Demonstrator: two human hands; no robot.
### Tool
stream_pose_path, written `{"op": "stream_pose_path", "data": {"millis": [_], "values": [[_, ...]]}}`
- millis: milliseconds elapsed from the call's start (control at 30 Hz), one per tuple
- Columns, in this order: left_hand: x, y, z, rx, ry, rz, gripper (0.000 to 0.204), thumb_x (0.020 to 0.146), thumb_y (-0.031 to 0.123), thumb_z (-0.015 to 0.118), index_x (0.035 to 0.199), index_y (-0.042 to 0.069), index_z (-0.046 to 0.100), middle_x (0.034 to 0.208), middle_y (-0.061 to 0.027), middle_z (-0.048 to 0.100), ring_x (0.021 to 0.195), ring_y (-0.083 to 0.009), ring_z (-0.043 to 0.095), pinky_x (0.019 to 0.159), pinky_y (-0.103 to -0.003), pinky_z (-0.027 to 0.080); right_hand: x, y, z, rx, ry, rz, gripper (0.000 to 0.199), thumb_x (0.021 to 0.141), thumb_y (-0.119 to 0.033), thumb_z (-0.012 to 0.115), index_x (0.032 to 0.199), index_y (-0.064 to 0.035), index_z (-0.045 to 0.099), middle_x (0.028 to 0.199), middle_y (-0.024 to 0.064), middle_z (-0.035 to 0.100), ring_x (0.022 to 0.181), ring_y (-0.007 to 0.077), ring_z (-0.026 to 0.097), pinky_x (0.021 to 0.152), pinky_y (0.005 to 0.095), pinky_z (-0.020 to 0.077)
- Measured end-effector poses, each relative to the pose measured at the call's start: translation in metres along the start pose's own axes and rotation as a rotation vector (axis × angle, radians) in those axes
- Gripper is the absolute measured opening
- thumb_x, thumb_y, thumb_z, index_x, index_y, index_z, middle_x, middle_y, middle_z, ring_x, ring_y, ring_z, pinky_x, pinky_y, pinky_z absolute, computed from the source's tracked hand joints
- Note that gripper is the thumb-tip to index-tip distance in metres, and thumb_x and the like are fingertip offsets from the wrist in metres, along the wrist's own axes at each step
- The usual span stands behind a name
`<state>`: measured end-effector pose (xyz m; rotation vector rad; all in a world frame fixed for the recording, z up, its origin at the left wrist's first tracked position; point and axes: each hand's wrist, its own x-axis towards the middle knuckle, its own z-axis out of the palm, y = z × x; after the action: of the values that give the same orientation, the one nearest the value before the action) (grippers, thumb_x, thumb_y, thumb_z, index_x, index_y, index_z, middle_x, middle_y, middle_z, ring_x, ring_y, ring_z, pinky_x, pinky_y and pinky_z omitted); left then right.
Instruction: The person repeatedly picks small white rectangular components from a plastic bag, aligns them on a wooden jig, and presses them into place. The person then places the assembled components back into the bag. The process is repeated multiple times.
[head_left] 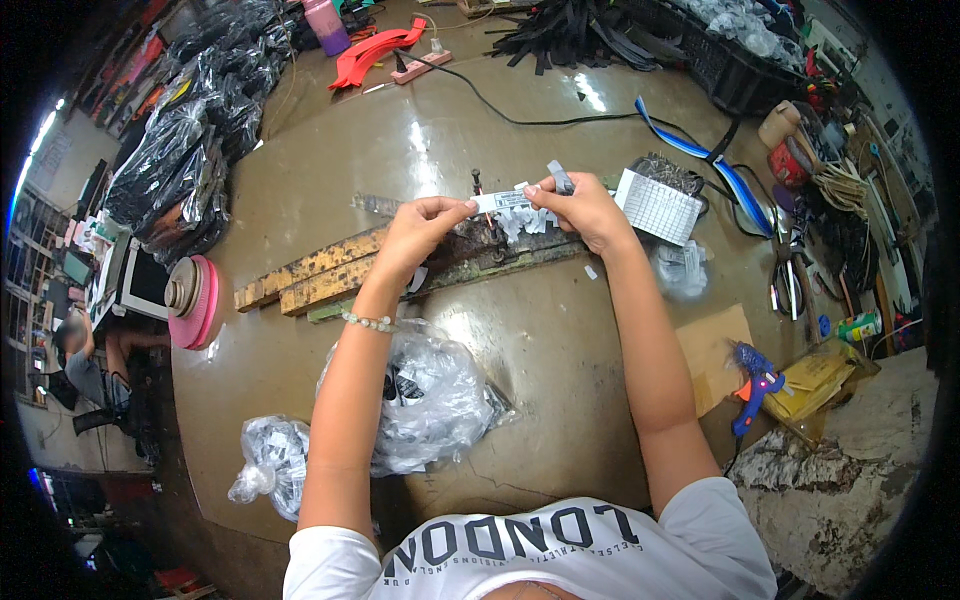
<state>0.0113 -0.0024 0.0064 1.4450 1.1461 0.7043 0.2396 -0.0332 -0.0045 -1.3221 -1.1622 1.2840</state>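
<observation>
Both my hands hold a small white printed label strip point(503, 200) above the middle of the table. My left hand point(425, 225) pinches its left end between thumb and fingers. My right hand point(580, 208) grips its right end, with a grey folded bit point(561, 177) sticking up from the fingers. Just below the strip lie worn wooden bars point(320, 275) with a dark metal fixture and upright pins point(478, 185). Small white label scraps point(525, 222) sit under my hands.
Clear plastic bags of small pieces point(435, 400) lie near my left forearm. A white gridded box point(657, 205), blue strap point(735, 180), blue glue gun point(755, 380), cardboard point(715, 350), pink tape roll point(195, 300), black bagged bundles point(185, 150) and a black cable point(520, 120) surround the brown table point(560, 340). A person sits far left point(85, 360).
</observation>
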Motion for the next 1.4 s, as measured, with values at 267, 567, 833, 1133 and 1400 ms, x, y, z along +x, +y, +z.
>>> {"op": "stream_pose_path", "data": {"millis": [267,567,833,1133,1400], "values": [[-0.002,0.001,0.004,0.037,0.048,-0.009,0.025,0.077,0.024,0.068,0.089,0.001,0.067,0.068,0.0044,0.055,0.059,-0.0033,0.041,0.053,-0.019,0.030,0.001,0.002,0.003,0.008,0.007,0.010,0.021,0.078,-0.022,0.070,0.078,-0.0031,0.061,0.054,-0.0063,0.044,0.042,0.0022,0.029,0.039,0.0205,0.0186],[0.004,-0.008,0.002,0.094,0.009,-0.008,0.022,0.077,0.023,0.067,0.087,0.003,0.068,0.065,0.0062,0.054,0.053,-0.0017,0.038,0.048,-0.019,0.026,0.008,0.018,-0.001,0.012,-0.052,0.077,0.021,0.077,-0.022,0.070,0.078,-0.0028,0.061,0.054,-0.0064,0.043,0.042,0.0023,0.028,0.038,0.0208,0.0179],[0.006,-0.012,0.005,0.149,0.062,0.014,0.026,0.074,0.020,0.069,0.086,-0.003,0.068,0.070,-0.0021,0.062,0.059,-0.0073,0.052,0.055,-0.021,0.041,0.007,0.018,-0.003,0.027,-0.053,0.043,0.021,0.077,-0.022,0.071,0.079,-0.0033,0.061,0.056,-0.0058,0.045,0.042,0.0022,0.029,0.039,0.0208,0.0178],[-0.023,0.020,-0.004,0.114,0.051,-0.064,0.022,0.075,0.023,0.068,0.083,0.002,0.067,0.058,0.0055,0.050,0.049,-0.0027,0.041,0.043,-0.020,0.028,-0.014,-0.016,-0.002,-0.006,0.019,-0.326,0.018,0.078,-0.025,0.067,0.085,-0.0084,0.062,0.065,-0.0046,0.053,0.049,0.0020,0.037,0.043,0.0189,0.0268],[-0.160,0.063,-0.057,-0.270,0.051,0.419,0.018,0.085,0.018,0.059,0.091,0.001,0.057,0.063,0.0074,0.044,0.051,0.0005,0.032,0.044,-0.016,0.022,-0.063,-0.059,-0.007,1.029,0.053,-0.489,0.011,0.079,-0.014,0.054,0.073,-0.0058,0.051,0.084,0.0151,0.060,0.073,0.0180,0.054,0.065,0.0262,0.0431]]}}
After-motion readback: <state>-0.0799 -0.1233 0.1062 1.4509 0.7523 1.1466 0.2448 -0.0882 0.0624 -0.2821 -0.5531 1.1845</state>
